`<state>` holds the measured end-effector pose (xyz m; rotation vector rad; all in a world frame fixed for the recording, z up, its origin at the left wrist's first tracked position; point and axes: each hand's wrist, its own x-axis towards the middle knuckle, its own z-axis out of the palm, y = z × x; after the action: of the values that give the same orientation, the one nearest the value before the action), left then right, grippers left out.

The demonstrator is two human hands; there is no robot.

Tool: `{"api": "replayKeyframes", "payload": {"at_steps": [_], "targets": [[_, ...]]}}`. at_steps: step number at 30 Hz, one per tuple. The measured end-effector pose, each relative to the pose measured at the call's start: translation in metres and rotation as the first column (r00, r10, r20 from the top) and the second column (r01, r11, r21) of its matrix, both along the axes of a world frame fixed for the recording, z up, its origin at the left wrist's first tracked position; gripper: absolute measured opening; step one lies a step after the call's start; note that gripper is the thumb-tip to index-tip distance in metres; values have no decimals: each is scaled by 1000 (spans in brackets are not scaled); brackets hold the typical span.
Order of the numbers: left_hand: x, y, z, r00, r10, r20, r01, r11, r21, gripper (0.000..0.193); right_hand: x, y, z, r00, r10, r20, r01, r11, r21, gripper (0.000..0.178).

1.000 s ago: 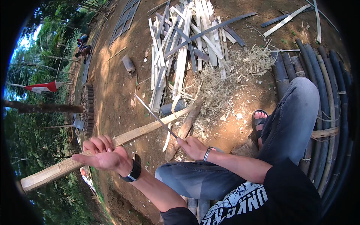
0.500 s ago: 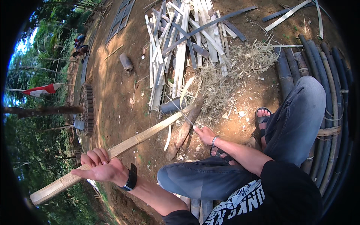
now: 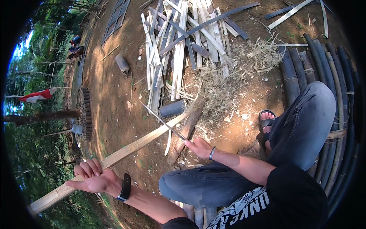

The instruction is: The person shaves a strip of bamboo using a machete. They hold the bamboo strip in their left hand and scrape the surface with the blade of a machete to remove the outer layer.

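A long pale bamboo strip (image 3: 133,147) runs slantwise from the lower left to a short piece of wood (image 3: 179,147) on the ground, where its far end rests. My left hand (image 3: 93,177) is closed around the strip near its close end, thumb along one side. In my right hand (image 3: 199,147) is a knife with a long, narrow blade (image 3: 162,121); the fingers hide its handle. The blade crosses above the strip near its far end, pointing up and left. Whether the edge touches the strip I cannot tell.
A heap of split bamboo strips (image 3: 179,49) lies ahead, with curly shavings (image 3: 219,86) beside it. A dark bamboo piece (image 3: 172,108) lies beyond the strip's end. Bound bamboo poles (image 3: 335,110) are at my right. Another bamboo piece (image 3: 122,63) lies left of the heap.
My right hand has drawn back left and toward me, and more of the blade shows. The long curl at the strip's far end is gone. My left hand has shifted slightly left with the strip.
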<state>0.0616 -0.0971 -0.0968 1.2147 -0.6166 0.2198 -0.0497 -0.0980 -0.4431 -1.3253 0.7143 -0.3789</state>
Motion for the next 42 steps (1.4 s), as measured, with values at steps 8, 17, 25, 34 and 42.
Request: {"api": "replayKeyframes", "payload": {"at_steps": [8,17,25,34,42], "targets": [[5,1,0,1000,19,-12,-19,1000,-1,55,-7,-20,-9,987,-64,-151,141,798,586,67],[10,1,2,997,-73,-7,73,997,-14,55,-15,-34,-58,988,-31,-154,107,853,512,71],[8,8,2,998,-34,-47,33,999,-24,57,-29,-38,-95,901,52,-430,65,966,252,77],[41,-71,26,987,-152,-59,148,987,-60,49,-93,-70,-66,708,89,-700,-203,976,-80,57],[68,-179,5,946,284,158,-269,957,-107,52,-144,-53,-125,679,144,-720,-264,963,-55,36]]}}
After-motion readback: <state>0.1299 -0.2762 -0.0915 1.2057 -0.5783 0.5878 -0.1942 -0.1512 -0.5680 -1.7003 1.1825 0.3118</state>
